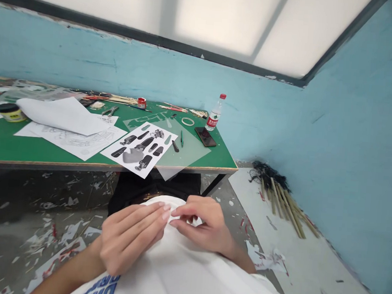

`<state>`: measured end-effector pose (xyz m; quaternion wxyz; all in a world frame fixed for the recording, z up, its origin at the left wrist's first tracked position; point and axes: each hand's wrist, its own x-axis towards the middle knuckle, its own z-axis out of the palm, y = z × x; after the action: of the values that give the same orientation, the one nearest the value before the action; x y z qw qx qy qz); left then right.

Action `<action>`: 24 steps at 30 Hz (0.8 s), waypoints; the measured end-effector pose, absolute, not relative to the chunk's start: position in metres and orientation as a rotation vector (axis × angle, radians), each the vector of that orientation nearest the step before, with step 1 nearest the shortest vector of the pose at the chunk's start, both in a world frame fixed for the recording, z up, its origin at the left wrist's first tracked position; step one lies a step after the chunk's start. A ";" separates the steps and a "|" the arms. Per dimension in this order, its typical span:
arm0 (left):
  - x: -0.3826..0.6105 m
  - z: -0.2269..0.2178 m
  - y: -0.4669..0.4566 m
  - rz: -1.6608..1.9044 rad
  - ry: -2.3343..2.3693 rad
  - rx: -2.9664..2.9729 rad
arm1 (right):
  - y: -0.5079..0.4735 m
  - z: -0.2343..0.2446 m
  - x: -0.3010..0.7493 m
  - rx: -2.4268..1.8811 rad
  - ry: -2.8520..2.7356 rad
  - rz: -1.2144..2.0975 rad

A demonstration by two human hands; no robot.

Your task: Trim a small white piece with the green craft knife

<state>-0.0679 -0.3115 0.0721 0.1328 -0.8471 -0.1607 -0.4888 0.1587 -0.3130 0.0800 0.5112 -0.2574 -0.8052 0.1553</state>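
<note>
My left hand (133, 237) is in front of my white shirt, its fingers long and pressed together, the thumb hidden behind them. From the other side my right hand (203, 222) meets its fingertips in a loose pinch, with index finger and thumb close together and the other fingers curled. Whatever lies between the fingertips, if anything, is too small or hidden to make out. Beyond both hands, a printed sheet (157, 158) with dark cut-out shapes overhangs the table's front edge. Some shapes are cut away, and a loose dark piece (175, 146) lies beside it.
On the green table (195, 158) are a translucent mat (192, 151), green tweezers (182, 138), a phone (205, 136), a water bottle (215, 113), pliers (110, 111), papers (78, 135) and a yellow jar (11, 112). Paper scraps litter the floor; bamboo sticks (284, 206) lie along the right wall.
</note>
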 end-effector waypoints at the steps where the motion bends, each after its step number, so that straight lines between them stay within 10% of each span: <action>1: -0.068 0.072 -0.312 -1.379 -0.470 -2.428 | -0.316 0.082 0.159 -0.678 -1.913 0.466; 24: -0.068 0.057 -0.300 -1.162 -0.428 -2.363 | -0.324 0.077 0.154 -1.080 -1.710 0.860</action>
<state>-0.0679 -0.2999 0.0566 0.2349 -0.8610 -0.1559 -0.4233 0.1540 -0.3240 0.0772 0.4546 -0.4379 -0.6930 0.3484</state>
